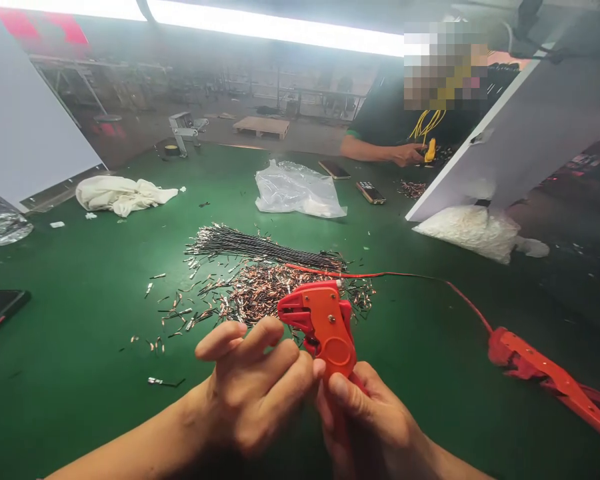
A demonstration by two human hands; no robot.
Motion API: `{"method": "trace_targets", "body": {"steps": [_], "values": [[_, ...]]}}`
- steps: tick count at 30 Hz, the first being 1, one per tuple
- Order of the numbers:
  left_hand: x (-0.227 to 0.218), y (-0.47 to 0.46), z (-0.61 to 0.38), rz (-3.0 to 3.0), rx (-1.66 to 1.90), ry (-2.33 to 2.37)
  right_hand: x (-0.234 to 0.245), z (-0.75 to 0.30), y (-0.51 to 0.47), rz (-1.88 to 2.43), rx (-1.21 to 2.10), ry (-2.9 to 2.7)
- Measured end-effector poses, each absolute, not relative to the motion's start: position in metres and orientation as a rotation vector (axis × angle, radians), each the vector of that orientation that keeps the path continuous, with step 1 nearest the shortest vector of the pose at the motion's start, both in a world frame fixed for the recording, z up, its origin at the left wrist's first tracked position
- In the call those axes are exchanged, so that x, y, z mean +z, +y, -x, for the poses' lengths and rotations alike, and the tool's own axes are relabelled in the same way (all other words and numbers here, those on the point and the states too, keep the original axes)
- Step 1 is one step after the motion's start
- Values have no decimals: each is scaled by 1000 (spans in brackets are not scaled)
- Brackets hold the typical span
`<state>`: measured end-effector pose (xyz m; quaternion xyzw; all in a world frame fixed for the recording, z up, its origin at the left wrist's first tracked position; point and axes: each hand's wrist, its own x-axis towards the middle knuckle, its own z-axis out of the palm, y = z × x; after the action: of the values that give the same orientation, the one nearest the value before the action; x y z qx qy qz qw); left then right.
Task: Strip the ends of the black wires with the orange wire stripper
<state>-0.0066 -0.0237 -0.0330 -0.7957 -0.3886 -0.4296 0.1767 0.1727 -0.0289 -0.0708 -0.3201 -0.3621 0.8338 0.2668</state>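
A red and orange wire stripper (333, 323) stands upright in my right hand (373, 407), whose fingers and thumb wrap its handle. Its jaws point left. Close against the tool's left side is my left hand (260, 393), back of the hand up and fingers bent. The index finger meets the tool below the jaws; what the left fingertips pinch, if anything, is hidden. Behind the stripper lies a heap of short wire offcuts (260, 290) with bare copper ends. A bundle of black wires (270, 248) with metal terminals at the left lies just beyond it.
A second red tool (545, 367) lies at the right, a thin red strand (360, 274) running from it. Further back are a clear plastic bag (300, 190), a phone (371, 193), a white cloth (125, 195) and a filled bag (473, 230). Across the table a co-worker's hand (407, 155) holds a yellow tool.
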Motion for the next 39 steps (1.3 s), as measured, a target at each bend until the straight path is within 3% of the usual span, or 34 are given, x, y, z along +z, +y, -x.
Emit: {"method": "trace_targets", "body": {"steps": [8, 13, 23, 32, 34, 39], "values": [[-41, -9, 1, 2298, -1308, -1219, -56, -168, -24, 1088, 2260, -793], [-38, -9, 3, 2368, -1407, -1484, -58, -170, -18, 969, 2345, -708], [-43, -5, 6, 2394, -1823, -1808, -43, -178, -4, 647, 2194, -679], [-32, 2, 13, 2204, -2443, -1948, -57, -173, -11, 392, 2333, -711], [-31, 1, 12, 2254, -2363, -1860, -57, -171, -13, 412, 2251, -752], [-35, -11, 2, 2587, -1787, -1518, -48, -176, -8, 535, 2085, -878]]}}
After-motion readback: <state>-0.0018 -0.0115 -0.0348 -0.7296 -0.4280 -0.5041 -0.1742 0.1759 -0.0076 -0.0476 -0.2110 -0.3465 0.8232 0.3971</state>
